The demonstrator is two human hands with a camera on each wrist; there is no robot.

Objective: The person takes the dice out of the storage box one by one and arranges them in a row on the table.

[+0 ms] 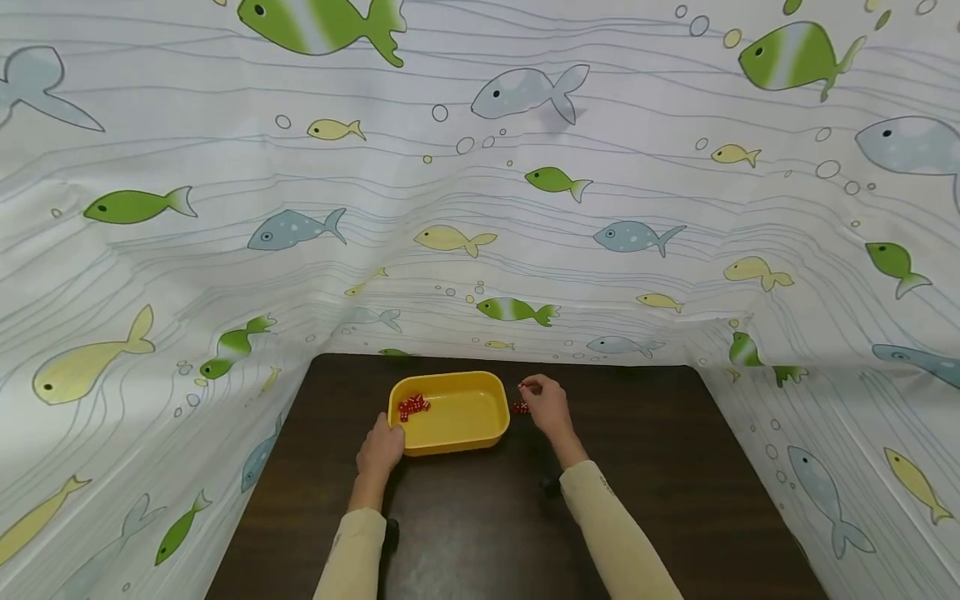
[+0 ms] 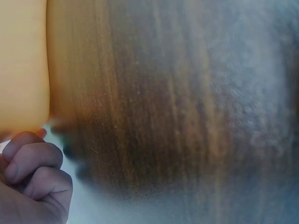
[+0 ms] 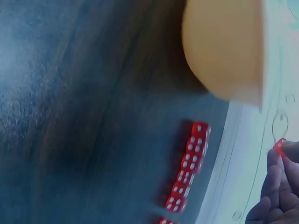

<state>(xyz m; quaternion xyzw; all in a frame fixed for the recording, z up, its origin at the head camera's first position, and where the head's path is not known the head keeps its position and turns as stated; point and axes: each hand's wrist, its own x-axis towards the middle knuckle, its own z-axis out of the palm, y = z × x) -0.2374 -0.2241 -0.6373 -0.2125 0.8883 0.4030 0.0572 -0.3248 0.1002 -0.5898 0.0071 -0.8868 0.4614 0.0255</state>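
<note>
A yellow plastic tray [image 1: 461,417] sits toward the back of the table, with several red dice [image 1: 414,406] heaped in its left end. My left hand [image 1: 380,451] grips the tray's left front corner; its curled fingers [image 2: 35,156] show against the tray wall in the left wrist view. Just right of the tray, my right hand [image 1: 550,407] pinches a red die [image 3: 279,145] between thumb and fingertips, raised above the table. Beneath it stand several more red dice [image 3: 187,168] with white pips, set close together in a row beside the tray.
The dark wood-grain table [image 1: 465,533] has a glossy top. A white cloth [image 1: 480,200] printed with green, blue and yellow fish rises behind it and along both sides. A dark wrist strap [image 1: 551,485] shows at my right cuff.
</note>
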